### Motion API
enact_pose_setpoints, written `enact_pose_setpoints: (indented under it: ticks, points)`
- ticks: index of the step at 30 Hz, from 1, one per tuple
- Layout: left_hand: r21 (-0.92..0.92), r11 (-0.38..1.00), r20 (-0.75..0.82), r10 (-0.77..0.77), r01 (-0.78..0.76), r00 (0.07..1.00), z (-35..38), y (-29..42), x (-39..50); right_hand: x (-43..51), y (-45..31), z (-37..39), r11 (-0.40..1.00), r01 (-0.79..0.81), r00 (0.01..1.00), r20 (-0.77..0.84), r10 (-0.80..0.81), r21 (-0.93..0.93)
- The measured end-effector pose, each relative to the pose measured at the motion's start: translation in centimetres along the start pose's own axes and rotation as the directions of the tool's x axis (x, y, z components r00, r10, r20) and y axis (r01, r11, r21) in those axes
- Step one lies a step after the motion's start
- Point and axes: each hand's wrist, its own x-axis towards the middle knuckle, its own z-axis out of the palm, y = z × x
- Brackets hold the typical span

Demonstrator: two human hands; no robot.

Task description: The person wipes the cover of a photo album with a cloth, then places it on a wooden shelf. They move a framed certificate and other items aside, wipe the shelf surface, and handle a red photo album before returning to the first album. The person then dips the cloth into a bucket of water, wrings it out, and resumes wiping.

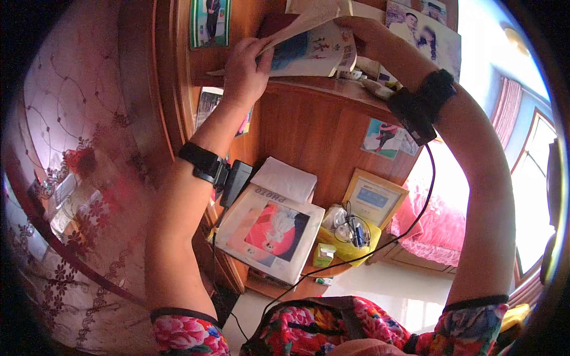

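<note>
Both my hands are raised to the upper shelf (307,86) of a wooden cabinet. Between them is a paper booklet (311,53) with a blue picture and printed characters, its pages bent and partly lifted. My left hand (247,71) grips its left edge, thumb in front. At the upper right edge, my right hand (369,35) holds the booklet, with its fingertips partly hidden. A small white cup (352,74) and other small items rest on the shelf below my right forearm. Behind that arm, a large photo print (438,38) stands on the shelf.
On the lower shelf lies a photo album (236,236) beneath white paper (285,178). Beside it are a yellow basket (376,242) holding cables, a small green box (324,256) and a framed certificate (376,198). A black cable (414,227) hangs from my right wrist. A patterned curtain (89,200) borders the left.
</note>
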Motion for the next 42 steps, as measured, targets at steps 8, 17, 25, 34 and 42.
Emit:
enact_pose_setpoints:
  ticks: [8, 17, 25, 34, 42]
  points:
    - [0.060, 0.998, 0.060, -0.010, 0.007, 0.998, -0.3, 0.7, -0.3, -1.0, 2.5, 1.6, 0.990, 0.120, 0.905, 0.418, -0.079, -0.074]
    - [-0.061, 0.989, -0.107, 0.129, -0.136, 0.986, -0.2, 1.7, 0.6, -4.8, 0.0, 0.2, 0.873, 0.323, 0.932, -0.035, -0.360, -0.366]
    - [-0.269, 0.923, 0.134, 0.320, -0.276, 0.938, -3.8, 10.4, 6.2, -13.3, -3.9, -4.3, 0.899, 0.171, 0.984, -0.020, -0.178, 0.404]
    - [-0.107, 0.874, 0.534, 0.452, -0.473, 0.714, -4.3, 30.3, -6.5, -29.4, 4.7, -14.8, 0.879, -0.101, 0.992, 0.113, 0.054, 0.465]
    - [-0.355, 0.928, 0.715, 0.347, -0.113, 0.607, -1.5, 38.5, -14.0, -43.9, 18.3, -23.1, 0.732, -0.363, 0.923, 0.114, 0.368, 0.576]
